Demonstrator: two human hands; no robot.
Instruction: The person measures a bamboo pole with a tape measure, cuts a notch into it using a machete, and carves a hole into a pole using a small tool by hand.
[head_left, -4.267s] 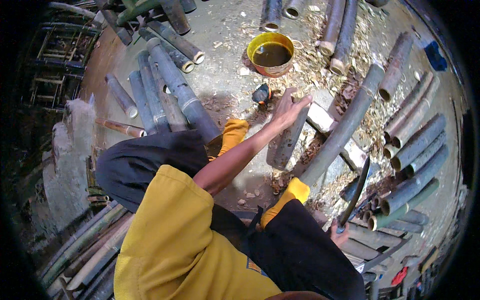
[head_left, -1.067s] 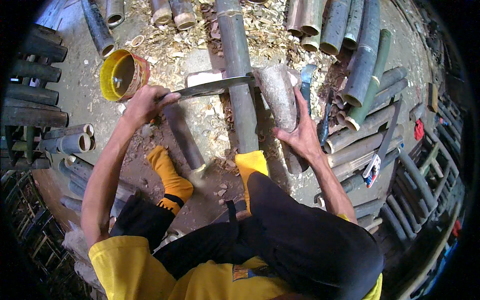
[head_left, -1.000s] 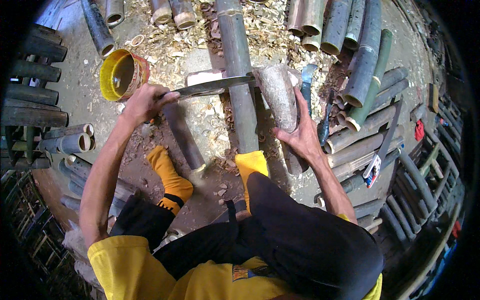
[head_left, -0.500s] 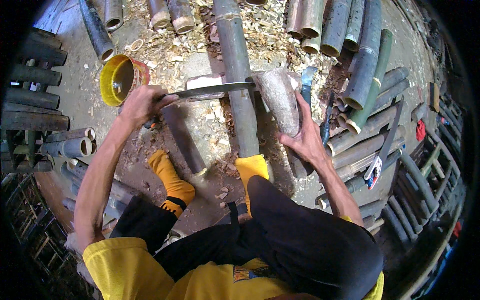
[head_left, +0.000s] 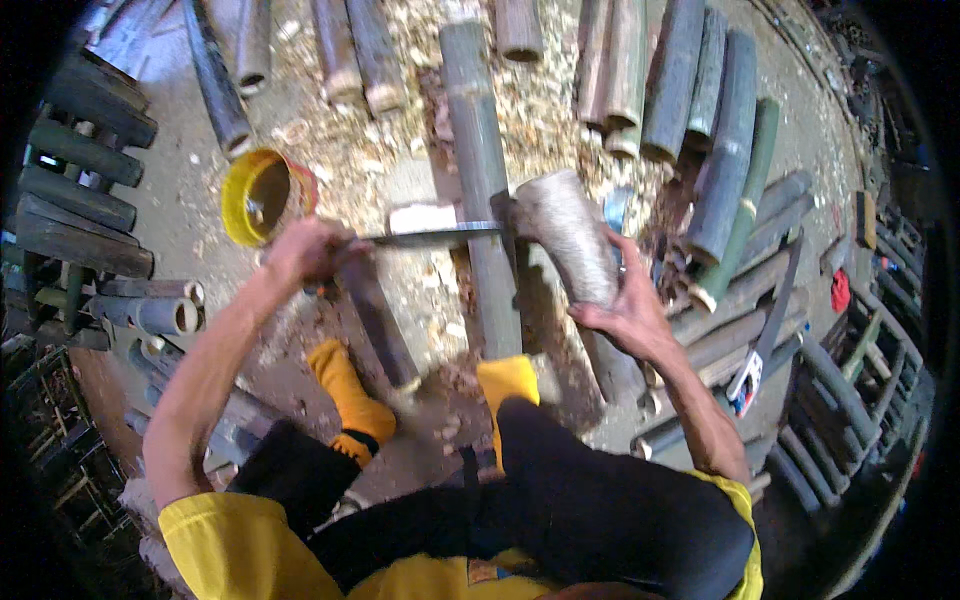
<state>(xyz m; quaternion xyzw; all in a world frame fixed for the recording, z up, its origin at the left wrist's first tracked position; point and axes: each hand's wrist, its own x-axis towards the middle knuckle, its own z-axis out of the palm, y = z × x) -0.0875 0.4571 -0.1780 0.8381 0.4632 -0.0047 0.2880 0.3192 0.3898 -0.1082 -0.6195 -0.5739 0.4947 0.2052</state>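
In the head view, the left hand (head_left: 308, 250) clenches a knife (head_left: 435, 238), its handle hidden in the fist, blade extending right across a bamboo pole (head_left: 487, 160). The right hand (head_left: 635, 308) grasps a pale block (head_left: 568, 228), left of its partly hidden fingers; blade-to-block contact is unclear.

The pole (head_left: 481, 150) is laid lengthwise at the middle, its near end met by the right foot (head_left: 507, 380). The pole is crossed by the knife (head_left: 435, 237), which is held in the left hand (head_left: 312, 250). To the pole's right, the block (head_left: 568, 230) is gripped by the right hand (head_left: 632, 308). A short tube (head_left: 376, 318) is laid left of the pole — its near end just beside the left foot (head_left: 352, 398). Wood chips (head_left: 545, 115) are strewn around the pole's far half; left of them the bucket (head_left: 240, 200) is set. At far right, the saw (head_left: 773, 305) is laid across bamboo pieces (head_left: 690, 327).
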